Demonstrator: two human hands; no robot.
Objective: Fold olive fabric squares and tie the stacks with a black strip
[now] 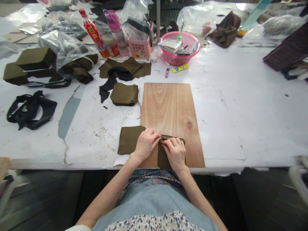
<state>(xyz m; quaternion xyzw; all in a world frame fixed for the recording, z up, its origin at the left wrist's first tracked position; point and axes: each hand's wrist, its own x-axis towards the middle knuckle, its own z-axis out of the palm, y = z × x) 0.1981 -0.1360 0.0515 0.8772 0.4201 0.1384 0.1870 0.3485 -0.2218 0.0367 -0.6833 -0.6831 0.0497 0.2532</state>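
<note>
On the wooden board lies an olive fabric piece, its far edge folded over. My right hand is closed on that folded edge, the fingers bent over it. My left hand pinches the left corner of the same fold, its thumb and fingertips pressed together. Another flat olive piece rests left of the board's near part, partly under my left hand. Farther back, left of the board, sits a stack of cut olive pieces.
Behind the board are a pink basin with small tools, a yellow tube and small pink snips. Bottles and a pink box stand at the back. Olive bundles and a black strap loop lie left.
</note>
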